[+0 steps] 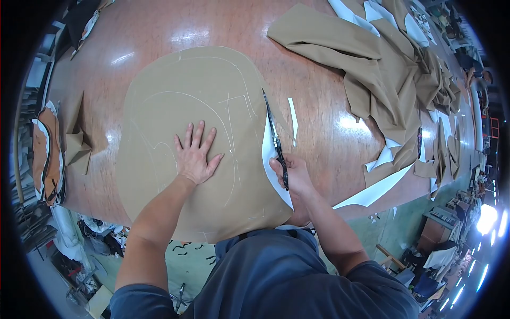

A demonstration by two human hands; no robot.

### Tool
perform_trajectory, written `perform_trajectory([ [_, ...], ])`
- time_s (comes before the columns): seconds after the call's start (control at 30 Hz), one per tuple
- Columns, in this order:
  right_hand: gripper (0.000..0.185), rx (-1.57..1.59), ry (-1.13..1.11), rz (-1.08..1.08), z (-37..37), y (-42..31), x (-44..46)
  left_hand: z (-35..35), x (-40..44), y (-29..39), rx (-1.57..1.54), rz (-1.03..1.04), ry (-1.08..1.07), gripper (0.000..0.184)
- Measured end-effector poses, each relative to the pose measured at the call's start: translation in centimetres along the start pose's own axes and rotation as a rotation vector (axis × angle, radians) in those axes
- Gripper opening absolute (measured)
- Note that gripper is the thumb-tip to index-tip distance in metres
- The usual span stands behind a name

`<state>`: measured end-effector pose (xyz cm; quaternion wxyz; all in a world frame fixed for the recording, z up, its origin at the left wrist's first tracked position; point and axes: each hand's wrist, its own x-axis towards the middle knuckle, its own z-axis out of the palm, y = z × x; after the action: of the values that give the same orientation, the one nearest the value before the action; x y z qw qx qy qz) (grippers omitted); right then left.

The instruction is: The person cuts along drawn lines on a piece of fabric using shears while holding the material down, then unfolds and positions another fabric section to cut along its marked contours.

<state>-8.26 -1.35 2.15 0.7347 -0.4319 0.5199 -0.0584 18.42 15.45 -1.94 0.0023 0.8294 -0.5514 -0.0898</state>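
Observation:
A large rounded piece of tan material (186,69), marked with pale chalk lines, lies on the wooden table in front of me. My left hand (196,157) rests flat on it with the fingers spread. At its right edge, my right hand (292,175) grips a pair of scissors (274,135). The blades point away from me along that edge. Beside the scissors the edge is turned up, showing a white underside (268,154). A thin trimmed strip hangs at the right of the blades.
A narrow white offcut (292,117) lies right of the scissors. Crumpled tan material (372,69) with white backing covers the table's right side. A small tan scrap (78,141) and an orange-brown piece (48,154) are at the left. Clutter (430,234) stands on the floor.

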Motion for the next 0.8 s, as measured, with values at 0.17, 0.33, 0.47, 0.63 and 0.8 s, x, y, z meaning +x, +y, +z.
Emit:
perform_trajectory([
  [0.17,0.034,0.000,0.008,-0.005,0.2,-0.2,-0.1,0.0,0.1,0.0,0.005,0.003,-0.007,0.082],
  [0.33,0.035,-0.051,0.008,0.000,0.2,-0.4,-0.3,0.0,0.0,-0.1,0.002,0.006,-0.005,0.082],
  [0.47,0.038,-0.115,-0.009,-0.015,-0.3,-0.5,0.2,-0.1,0.0,-0.1,-0.012,0.007,-0.003,0.082],
  [0.63,0.043,-0.125,-0.017,-0.039,0.2,-2.4,1.9,-0.1,0.0,-0.2,-0.018,0.007,0.001,0.082],
  [0.8,0.050,-0.094,0.001,-0.031,0.5,-2.8,2.9,-0.3,-0.1,-0.1,-0.032,-0.003,-0.016,0.081],
])
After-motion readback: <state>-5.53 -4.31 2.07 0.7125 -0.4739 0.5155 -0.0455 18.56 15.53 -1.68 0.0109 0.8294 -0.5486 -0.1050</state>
